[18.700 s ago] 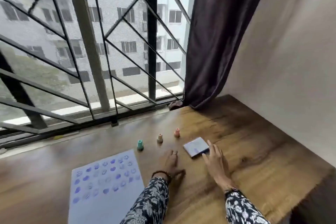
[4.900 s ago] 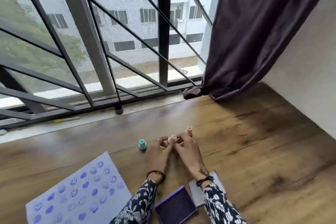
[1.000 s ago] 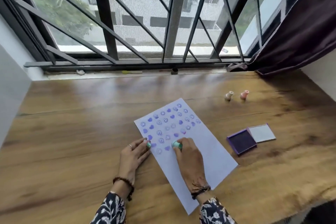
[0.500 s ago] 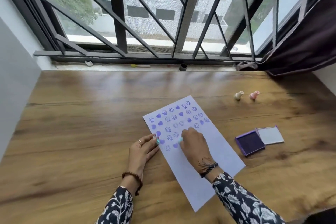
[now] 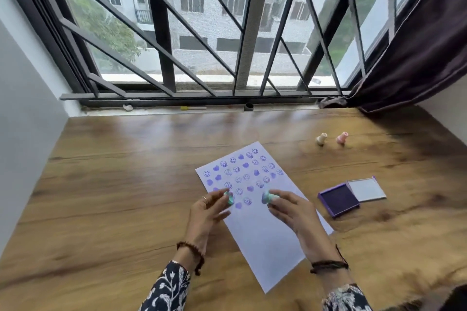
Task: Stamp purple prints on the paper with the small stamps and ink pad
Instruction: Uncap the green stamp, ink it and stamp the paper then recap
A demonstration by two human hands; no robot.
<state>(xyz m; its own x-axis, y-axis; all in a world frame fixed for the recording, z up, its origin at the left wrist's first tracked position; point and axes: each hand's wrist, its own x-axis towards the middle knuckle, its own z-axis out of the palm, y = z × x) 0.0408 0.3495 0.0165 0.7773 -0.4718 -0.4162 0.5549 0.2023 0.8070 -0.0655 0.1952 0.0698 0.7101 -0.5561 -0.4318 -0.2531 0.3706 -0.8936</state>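
A white paper (image 5: 265,237) lies slanted on the wooden table, its upper half covered with purple smiley and heart prints. My right hand (image 5: 290,212) pinches a small teal stamp (image 5: 267,197) just above the paper, tilted with its face toward the left. My left hand (image 5: 209,212) pinches a small teal piece (image 5: 228,197), apparently the stamp's cap, over the paper's left edge. The open purple ink pad (image 5: 338,199) sits right of the paper with its white lid (image 5: 366,188) folded out beside it.
A cream stamp (image 5: 321,139) and a pink stamp (image 5: 341,138) stand at the back right of the wooden table (image 5: 126,184). A barred window and sill run along the far edge. A dark curtain (image 5: 417,58) hangs at the right, a wall at the left.
My right hand has lifted the teal stamp off the paper and tilted it. My left hand has risen from the paper's edge with the teal piece.
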